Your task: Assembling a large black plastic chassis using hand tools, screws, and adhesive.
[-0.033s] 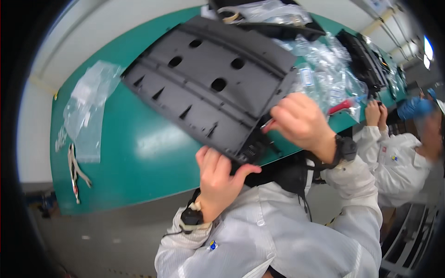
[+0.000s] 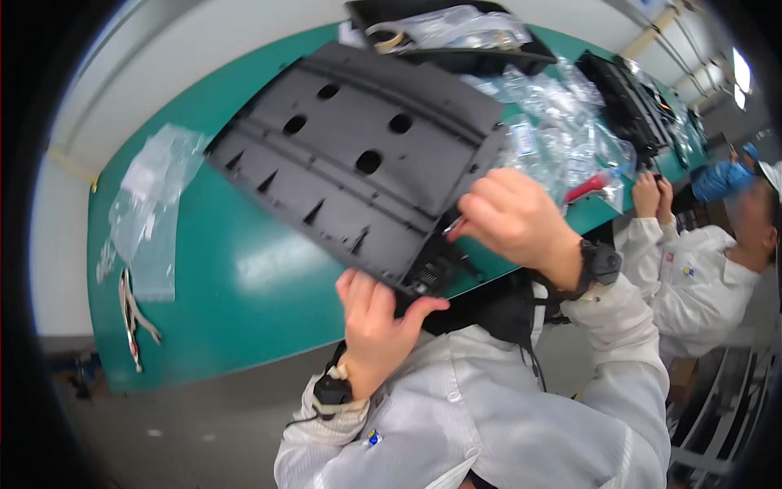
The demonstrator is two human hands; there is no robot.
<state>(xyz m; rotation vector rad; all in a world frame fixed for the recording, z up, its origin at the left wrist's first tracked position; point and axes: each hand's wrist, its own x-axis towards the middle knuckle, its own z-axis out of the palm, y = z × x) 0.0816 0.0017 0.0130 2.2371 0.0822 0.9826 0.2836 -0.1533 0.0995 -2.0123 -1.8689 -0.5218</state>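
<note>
- The left hand (image 2: 376, 316) is grasping the near corner of the big black panel (image 2: 342, 138), with its thumb sticking out.
- The right hand (image 2: 515, 218) is curling its fingers and pinching a small shiny thing (image 2: 453, 226) by the panel's right edge; it is looking too blurry to name.
- The panel is lying on the green table (image 2: 244, 277), in front of the person.
- A clear bag (image 2: 155, 212) and pliers (image 2: 129, 314) are resting to the left.
</note>
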